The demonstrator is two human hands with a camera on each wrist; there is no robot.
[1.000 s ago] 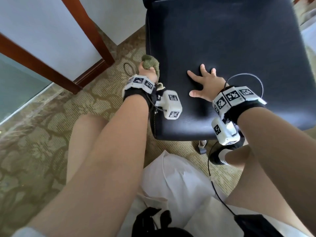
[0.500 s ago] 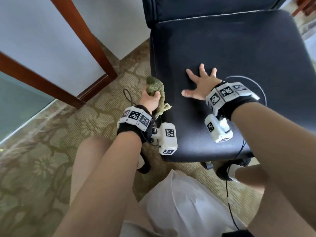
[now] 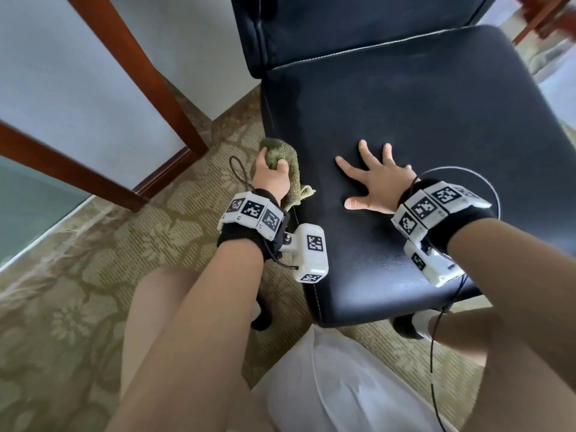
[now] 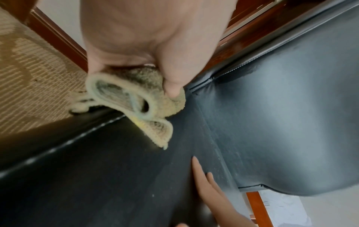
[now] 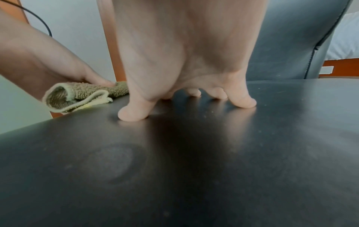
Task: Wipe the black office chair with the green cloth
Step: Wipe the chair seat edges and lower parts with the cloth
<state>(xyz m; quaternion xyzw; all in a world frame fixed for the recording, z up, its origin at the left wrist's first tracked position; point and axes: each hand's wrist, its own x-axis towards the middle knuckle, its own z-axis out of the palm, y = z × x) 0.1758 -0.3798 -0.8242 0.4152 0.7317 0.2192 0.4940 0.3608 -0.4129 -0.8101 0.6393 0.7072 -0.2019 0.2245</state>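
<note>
Left hand (image 3: pixel 269 177) clenched around the green cloth (image 3: pixel 282 157), which was bunched at the left edge of the seat of the black office chair (image 3: pixel 420 145). In the left wrist view, thumb and fingers gripped the wad, and a folded flap with a pale hem hung down onto the seat surface beside the stitched seam. The cloth overhung the seat's left edge, above the patterned carpet (image 3: pixel 78 275).

Right hand (image 3: pixel 377 185) lay flat on the seat, fingers spread and straight, holding nothing; the right wrist view showed fingertips (image 5: pixel 245 102) pressed against the leather. It sat near the cloth but apart from it.

Wristbands (image 3: pixel 254 213) on both wrists carried square black-and-white marker codes; no readable text.

Bare seat extended to the right and back toward the backrest. A white plastic bag (image 3: pixel 336 388) lay below the seat's front edge; contents could not be made out.
</note>
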